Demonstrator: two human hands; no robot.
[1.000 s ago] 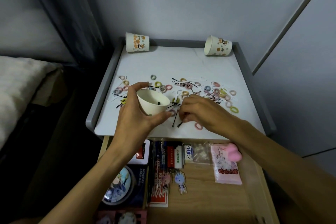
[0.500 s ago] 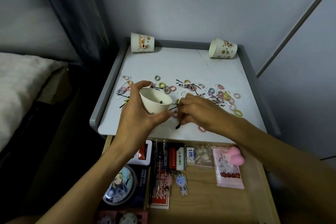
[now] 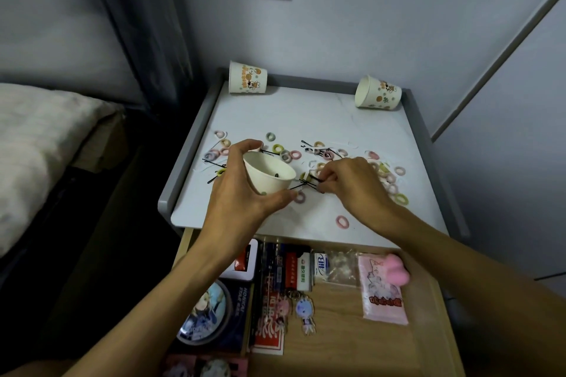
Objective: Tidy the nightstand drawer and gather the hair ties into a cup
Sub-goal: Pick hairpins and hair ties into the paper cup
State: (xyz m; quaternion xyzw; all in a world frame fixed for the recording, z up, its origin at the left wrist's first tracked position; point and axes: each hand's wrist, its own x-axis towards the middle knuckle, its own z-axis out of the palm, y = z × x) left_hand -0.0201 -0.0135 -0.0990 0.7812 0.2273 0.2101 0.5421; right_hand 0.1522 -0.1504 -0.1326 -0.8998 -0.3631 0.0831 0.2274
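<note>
Far left of the frame: pale bed [image 3: 36, 138] in shadow. Left of centre: left hand [image 3: 245, 193] curled round a paper cup [image 3: 269, 174], thumb below, fingers over the far rim. White and plain inside, one small green spot low on the outer wall, tilted with its mouth up and to the right, a dark pin lying within. Held above the front left part of the white nightstand top [image 3: 306, 113].

Across the middle band of that top: hair ties [image 3: 278, 149], small soft loops in pastel pink, green, yellow and lilac, scattered loose from the left edge to the right, mixed with black pins and white paper strips. One pink loop alone near the front edge.

Just right of the cup: right hand [image 3: 352, 187], fingertips pinching a black hairpin [image 3: 309, 184] close to the rim.

Upper part of the top: two printed cups on their sides, one at the back left [image 3: 247, 78], one at the back right [image 3: 378, 96].

Bottom of the frame: open drawer [image 3: 352, 346], wooden floor, with a round badge [image 3: 202, 312], keychains [image 3: 304, 311] and a pink packet [image 3: 382, 294].
</note>
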